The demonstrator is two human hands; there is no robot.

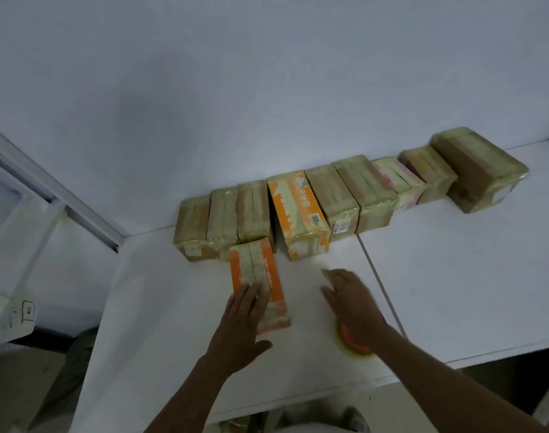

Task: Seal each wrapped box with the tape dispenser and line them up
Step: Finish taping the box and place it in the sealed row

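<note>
While my flat, released left hand rests on the orange taped box, its long axis points far toward the row of wrapped boxes; my right hand hovers, released, beside.

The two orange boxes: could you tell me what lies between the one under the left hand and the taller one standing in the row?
Nothing: in the head view only bare white table separates the near orange box from the taller orange box.
</note>
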